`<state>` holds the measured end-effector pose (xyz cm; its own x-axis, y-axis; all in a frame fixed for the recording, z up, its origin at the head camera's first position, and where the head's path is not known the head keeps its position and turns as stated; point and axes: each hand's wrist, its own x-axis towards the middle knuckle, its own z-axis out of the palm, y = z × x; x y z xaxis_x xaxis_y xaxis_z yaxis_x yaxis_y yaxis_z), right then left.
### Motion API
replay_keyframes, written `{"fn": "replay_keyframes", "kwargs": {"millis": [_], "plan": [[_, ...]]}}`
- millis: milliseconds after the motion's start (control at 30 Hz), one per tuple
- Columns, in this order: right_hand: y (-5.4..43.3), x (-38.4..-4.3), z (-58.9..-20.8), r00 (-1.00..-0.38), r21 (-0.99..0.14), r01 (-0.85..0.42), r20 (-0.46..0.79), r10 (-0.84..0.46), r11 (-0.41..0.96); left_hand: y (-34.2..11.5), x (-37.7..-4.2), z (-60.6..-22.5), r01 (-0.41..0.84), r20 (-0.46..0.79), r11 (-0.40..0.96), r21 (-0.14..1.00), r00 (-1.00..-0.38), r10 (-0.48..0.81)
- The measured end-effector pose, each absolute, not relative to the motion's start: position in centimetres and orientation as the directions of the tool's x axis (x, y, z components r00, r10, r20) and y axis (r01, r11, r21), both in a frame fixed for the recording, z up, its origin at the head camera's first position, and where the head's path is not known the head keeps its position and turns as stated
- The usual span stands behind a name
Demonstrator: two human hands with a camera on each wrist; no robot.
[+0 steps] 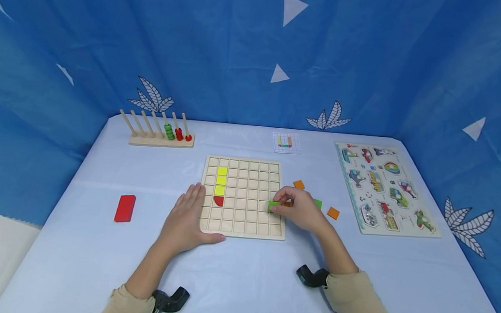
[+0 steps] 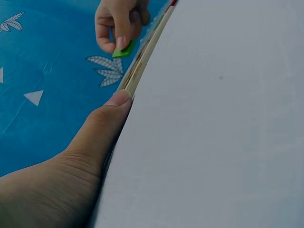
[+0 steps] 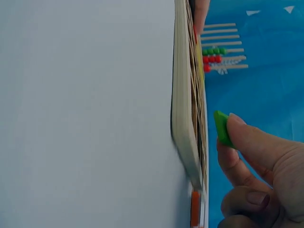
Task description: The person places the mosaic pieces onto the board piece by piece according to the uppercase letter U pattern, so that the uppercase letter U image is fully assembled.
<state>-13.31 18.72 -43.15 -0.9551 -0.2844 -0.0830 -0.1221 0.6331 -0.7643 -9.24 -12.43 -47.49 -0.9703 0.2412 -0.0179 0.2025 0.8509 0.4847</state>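
A wooden grid board (image 1: pixel 248 185) lies on the table. My left hand (image 1: pixel 185 220) rests along its left side with fingers extended, the thumb (image 2: pixel 102 121) reaching its near edge. Above the right part of the board, my right hand (image 1: pixel 301 208) pinches a green tile (image 3: pixel 222 128) between thumb and fingers. Three yellow square tiles (image 1: pixel 221 180) fill cells in a column at the board's left, and a red tile with a curved edge (image 1: pixel 218 201) sits just below them.
Orange tiles (image 1: pixel 333 213) and another green tile (image 1: pixel 318 204) lie right of the board. A small pattern card (image 1: pixel 286 143), a peg bead counter (image 1: pixel 160 142) and a picture puzzle (image 1: pixel 387 190) stand farther out. At left lies a red block (image 1: pixel 124 208).
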Motion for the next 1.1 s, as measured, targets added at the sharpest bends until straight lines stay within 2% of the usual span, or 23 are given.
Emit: {"fn": "replay_keyframes", "kwargs": {"millis": [733,1100], "plan": [[9.6,-14.8,-44.0,-0.946,-0.777,-0.138,-0.081,-0.314,0.615,-12.5,-9.3,-47.6,0.218,-0.015,0.861,0.46,-0.967,0.253],[8.1,-15.0,-44.5,-0.941,-0.697,-0.203,-0.056,-0.335,0.688,-12.6,-9.2,-47.7,0.217,-0.018,0.865,0.453,-0.967,0.252]]}}
